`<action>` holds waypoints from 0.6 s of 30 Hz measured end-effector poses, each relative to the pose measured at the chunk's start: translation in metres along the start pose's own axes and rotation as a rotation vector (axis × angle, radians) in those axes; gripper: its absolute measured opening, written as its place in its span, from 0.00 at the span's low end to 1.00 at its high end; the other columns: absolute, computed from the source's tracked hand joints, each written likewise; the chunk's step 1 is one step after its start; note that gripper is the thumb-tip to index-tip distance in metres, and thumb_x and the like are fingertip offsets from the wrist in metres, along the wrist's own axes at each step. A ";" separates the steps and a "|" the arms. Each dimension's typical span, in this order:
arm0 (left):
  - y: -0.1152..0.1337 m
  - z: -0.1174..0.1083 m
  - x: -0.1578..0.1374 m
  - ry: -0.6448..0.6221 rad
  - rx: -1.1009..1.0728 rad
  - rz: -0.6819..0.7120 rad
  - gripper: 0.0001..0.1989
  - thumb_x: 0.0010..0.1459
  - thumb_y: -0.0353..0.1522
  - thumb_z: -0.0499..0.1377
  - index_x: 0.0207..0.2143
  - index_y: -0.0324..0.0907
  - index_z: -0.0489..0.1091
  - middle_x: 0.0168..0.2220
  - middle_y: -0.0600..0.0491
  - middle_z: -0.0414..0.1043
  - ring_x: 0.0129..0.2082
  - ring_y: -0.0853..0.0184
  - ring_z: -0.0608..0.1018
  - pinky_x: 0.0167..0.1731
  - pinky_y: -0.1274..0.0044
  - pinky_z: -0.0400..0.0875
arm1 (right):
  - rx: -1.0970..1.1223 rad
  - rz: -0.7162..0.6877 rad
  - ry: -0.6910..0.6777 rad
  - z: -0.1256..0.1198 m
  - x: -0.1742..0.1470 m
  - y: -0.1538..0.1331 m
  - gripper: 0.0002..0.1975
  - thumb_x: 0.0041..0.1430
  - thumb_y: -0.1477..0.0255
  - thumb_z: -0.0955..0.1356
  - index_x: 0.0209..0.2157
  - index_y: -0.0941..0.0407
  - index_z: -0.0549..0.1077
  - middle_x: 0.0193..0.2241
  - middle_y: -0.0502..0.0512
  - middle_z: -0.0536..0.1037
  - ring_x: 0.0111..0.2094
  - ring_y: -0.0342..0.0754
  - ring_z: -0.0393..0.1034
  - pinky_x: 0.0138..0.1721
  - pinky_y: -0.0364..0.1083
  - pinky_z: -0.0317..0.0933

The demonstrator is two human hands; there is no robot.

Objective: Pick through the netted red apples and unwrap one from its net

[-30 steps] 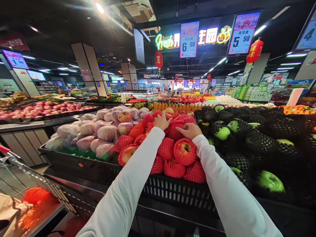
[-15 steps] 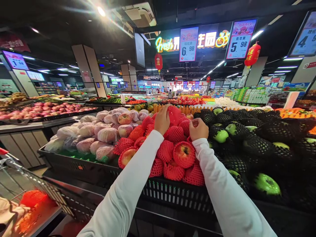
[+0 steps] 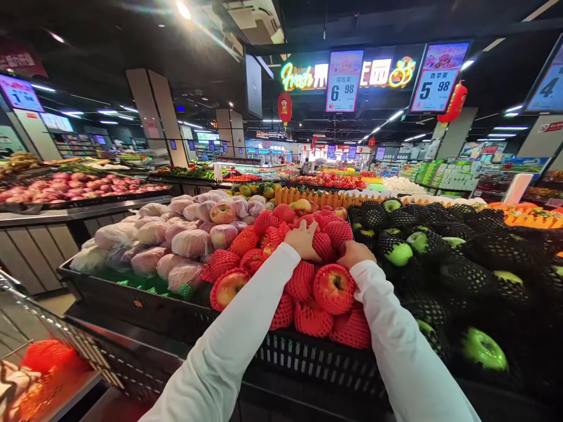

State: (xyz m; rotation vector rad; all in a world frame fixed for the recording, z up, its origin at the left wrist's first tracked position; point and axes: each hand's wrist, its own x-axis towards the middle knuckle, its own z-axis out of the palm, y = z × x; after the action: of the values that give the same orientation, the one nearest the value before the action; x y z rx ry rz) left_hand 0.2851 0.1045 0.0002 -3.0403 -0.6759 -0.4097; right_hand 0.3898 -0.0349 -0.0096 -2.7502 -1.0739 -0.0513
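Observation:
Apples in red foam nets (image 3: pixel 335 288) are heaped in a black crate. My left hand (image 3: pixel 303 240) lies over the heap with its fingers spread, touching a netted apple (image 3: pixel 322 245). At the heap's right side, my right hand (image 3: pixel 357 253) reaches in among the apples. Its thumb points left, and most of its fingers are hidden behind the hand, so its grip does not show. Just below the right hand, one netted apple shows its stem end.
Film-wrapped apples (image 3: pixel 191 243) fill the crate's left part. Green apples in black nets (image 3: pixel 398 253) are piled on the right. A shopping cart (image 3: pixel 53 319) with a red net bag (image 3: pixel 49 356) stands at lower left. Red onions (image 3: pixel 79 186) lie beyond.
My left hand has come down from a raised apple and its fingers have spread. My right hand has lowered from a pinched pose to among the apples. The view has shifted slightly.

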 end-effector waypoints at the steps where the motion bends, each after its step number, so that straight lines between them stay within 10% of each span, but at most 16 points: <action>1: 0.000 0.000 0.001 0.017 -0.011 -0.007 0.58 0.39 0.53 0.72 0.67 0.41 0.53 0.62 0.35 0.59 0.48 0.42 0.78 0.49 0.58 0.74 | -0.011 -0.007 -0.005 0.000 0.001 0.001 0.18 0.52 0.72 0.69 0.46 0.57 0.77 0.50 0.66 0.78 0.54 0.62 0.72 0.49 0.55 0.68; 10: -0.014 -0.002 0.016 0.266 -0.568 -0.131 0.36 0.48 0.46 0.69 0.54 0.38 0.67 0.53 0.40 0.72 0.55 0.50 0.75 0.56 0.64 0.69 | -0.038 -0.061 -0.018 -0.001 0.000 0.003 0.19 0.52 0.67 0.71 0.47 0.56 0.77 0.51 0.64 0.79 0.53 0.62 0.73 0.47 0.53 0.67; 18: -0.021 -0.005 0.023 0.924 -0.979 -0.304 0.29 0.47 0.38 0.72 0.49 0.44 0.65 0.51 0.46 0.70 0.54 0.57 0.74 0.58 0.64 0.67 | 0.195 -0.376 0.035 0.002 0.008 -0.004 0.10 0.57 0.66 0.71 0.39 0.56 0.76 0.39 0.57 0.83 0.40 0.51 0.78 0.44 0.46 0.67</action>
State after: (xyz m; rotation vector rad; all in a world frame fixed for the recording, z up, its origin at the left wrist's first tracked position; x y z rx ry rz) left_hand 0.2950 0.1332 0.0096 -2.7558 -1.0122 -2.5458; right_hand 0.3932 -0.0261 -0.0106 -2.3371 -1.4853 -0.0437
